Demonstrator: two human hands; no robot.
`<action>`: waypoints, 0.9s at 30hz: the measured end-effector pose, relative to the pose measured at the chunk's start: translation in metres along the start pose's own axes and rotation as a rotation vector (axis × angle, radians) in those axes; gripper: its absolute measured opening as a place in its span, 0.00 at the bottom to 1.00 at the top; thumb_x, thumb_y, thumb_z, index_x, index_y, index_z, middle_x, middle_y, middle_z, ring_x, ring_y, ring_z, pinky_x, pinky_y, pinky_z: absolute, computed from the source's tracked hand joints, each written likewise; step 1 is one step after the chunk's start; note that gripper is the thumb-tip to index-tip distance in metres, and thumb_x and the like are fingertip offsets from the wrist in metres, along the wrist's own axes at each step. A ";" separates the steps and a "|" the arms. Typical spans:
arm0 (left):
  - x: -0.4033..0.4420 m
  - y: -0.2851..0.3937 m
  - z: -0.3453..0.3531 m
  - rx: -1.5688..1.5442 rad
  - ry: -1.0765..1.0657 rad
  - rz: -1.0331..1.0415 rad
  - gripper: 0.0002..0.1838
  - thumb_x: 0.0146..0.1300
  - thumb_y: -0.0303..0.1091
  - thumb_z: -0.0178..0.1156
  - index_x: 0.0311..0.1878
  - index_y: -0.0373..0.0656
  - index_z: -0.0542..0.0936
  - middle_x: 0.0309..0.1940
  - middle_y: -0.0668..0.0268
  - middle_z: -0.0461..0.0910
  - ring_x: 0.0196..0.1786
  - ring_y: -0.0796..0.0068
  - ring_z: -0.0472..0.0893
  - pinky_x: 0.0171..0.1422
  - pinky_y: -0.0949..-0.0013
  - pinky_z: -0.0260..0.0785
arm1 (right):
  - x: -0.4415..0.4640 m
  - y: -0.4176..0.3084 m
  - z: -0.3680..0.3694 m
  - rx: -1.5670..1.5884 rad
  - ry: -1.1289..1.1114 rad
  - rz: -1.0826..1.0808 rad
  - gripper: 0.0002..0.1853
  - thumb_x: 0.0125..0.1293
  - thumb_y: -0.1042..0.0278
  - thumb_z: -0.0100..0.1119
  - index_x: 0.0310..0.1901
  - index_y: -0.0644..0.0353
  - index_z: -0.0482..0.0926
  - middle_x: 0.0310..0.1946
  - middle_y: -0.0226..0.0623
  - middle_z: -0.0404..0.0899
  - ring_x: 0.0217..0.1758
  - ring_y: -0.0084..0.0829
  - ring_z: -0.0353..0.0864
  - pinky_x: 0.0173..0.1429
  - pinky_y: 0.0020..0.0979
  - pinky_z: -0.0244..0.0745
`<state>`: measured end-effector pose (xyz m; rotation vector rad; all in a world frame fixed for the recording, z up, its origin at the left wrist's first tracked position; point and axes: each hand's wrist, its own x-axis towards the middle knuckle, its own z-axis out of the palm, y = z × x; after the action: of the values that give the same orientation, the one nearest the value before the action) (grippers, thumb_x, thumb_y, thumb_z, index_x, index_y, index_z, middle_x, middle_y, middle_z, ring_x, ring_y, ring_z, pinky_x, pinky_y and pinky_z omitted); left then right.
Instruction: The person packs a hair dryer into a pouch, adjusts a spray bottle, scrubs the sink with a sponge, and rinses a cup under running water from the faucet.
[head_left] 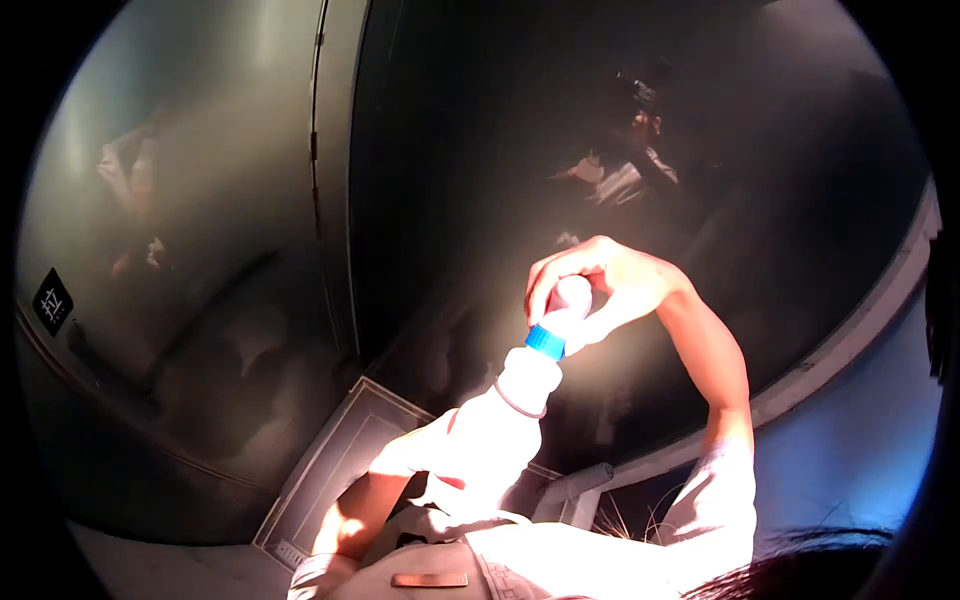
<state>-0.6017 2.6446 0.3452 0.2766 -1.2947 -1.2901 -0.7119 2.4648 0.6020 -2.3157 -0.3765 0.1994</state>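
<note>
A white bottle (500,430), washed out by bright light, tilts up and to the right in front of my body. A blue collar (545,342) rings its neck, and above that is a pale rounded top (572,293). My left hand (425,450) grips the lower body from the left side; glare hides some of its fingers. Curled round the pale top is my right hand (610,280), with the thumb on the near side. Whether the top is loose from the neck, I cannot tell.
Ahead stands a dark glossy wall (480,180) with a person's reflection in it. A door panel (220,200) at the left carries a black sign (53,302). A framed dark panel (345,460) lies low behind my left arm. Blue surface (840,430) shows at the right.
</note>
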 end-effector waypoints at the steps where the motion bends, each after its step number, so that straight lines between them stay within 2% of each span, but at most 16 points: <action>1: 0.006 0.003 0.000 -0.027 -0.004 -0.005 0.49 0.33 0.38 0.75 0.63 0.34 0.64 0.52 0.57 0.75 0.56 0.66 0.73 0.63 0.62 0.65 | 0.000 0.003 -0.002 0.024 0.000 0.026 0.16 0.49 0.72 0.69 0.42 0.61 0.79 0.38 0.33 0.80 0.41 0.23 0.78 0.45 0.25 0.75; 4: 0.028 0.005 -0.001 -0.104 -0.037 -0.014 0.49 0.34 0.39 0.75 0.62 0.34 0.65 0.52 0.57 0.75 0.56 0.65 0.74 0.63 0.61 0.65 | -0.007 0.015 -0.011 0.089 0.013 0.078 0.19 0.46 0.72 0.70 0.42 0.62 0.79 0.39 0.34 0.79 0.42 0.23 0.77 0.47 0.25 0.75; 7: 0.042 0.008 0.003 -0.191 -0.078 -0.021 0.48 0.35 0.39 0.74 0.62 0.34 0.65 0.51 0.56 0.76 0.56 0.65 0.74 0.63 0.61 0.65 | -0.009 0.016 -0.015 0.140 0.128 0.112 0.22 0.44 0.69 0.71 0.43 0.62 0.78 0.39 0.34 0.79 0.44 0.23 0.77 0.51 0.25 0.73; 11: 0.055 0.013 0.007 -0.304 -0.119 -0.041 0.47 0.36 0.40 0.74 0.62 0.34 0.65 0.51 0.56 0.76 0.56 0.63 0.74 0.63 0.60 0.66 | -0.013 0.014 -0.032 0.111 0.231 0.190 0.20 0.47 0.65 0.70 0.43 0.61 0.79 0.38 0.32 0.79 0.42 0.22 0.77 0.50 0.24 0.73; 14: 0.057 0.016 0.008 -0.355 -0.139 -0.058 0.46 0.37 0.41 0.73 0.62 0.33 0.65 0.50 0.56 0.76 0.55 0.63 0.75 0.62 0.59 0.66 | -0.018 0.017 -0.041 0.107 0.277 0.203 0.19 0.48 0.64 0.70 0.41 0.60 0.79 0.35 0.31 0.79 0.36 0.21 0.78 0.41 0.20 0.74; 18: 0.061 0.017 0.009 -0.384 -0.157 -0.075 0.46 0.38 0.42 0.72 0.61 0.33 0.66 0.50 0.55 0.77 0.55 0.62 0.75 0.62 0.59 0.67 | -0.023 0.017 -0.043 0.029 0.246 0.076 0.19 0.46 0.65 0.71 0.40 0.60 0.79 0.35 0.31 0.79 0.35 0.21 0.78 0.38 0.20 0.74; 25: 0.067 0.022 0.011 -0.431 -0.181 -0.101 0.44 0.40 0.44 0.71 0.61 0.33 0.66 0.48 0.54 0.77 0.54 0.60 0.76 0.61 0.58 0.68 | -0.024 -0.003 -0.038 -0.084 0.127 0.113 0.20 0.44 0.65 0.74 0.40 0.61 0.80 0.36 0.32 0.80 0.36 0.22 0.78 0.40 0.20 0.76; 27: 0.065 0.022 0.010 -0.404 -0.169 -0.111 0.44 0.40 0.44 0.71 0.61 0.33 0.66 0.48 0.54 0.77 0.54 0.59 0.76 0.61 0.57 0.68 | -0.024 -0.010 -0.035 -0.136 0.172 0.206 0.22 0.39 0.67 0.75 0.38 0.64 0.80 0.36 0.37 0.79 0.39 0.28 0.78 0.45 0.26 0.75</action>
<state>-0.6143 2.6047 0.4008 -0.0479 -1.1377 -1.6631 -0.7278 2.4399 0.6335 -2.4836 -0.0663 0.0758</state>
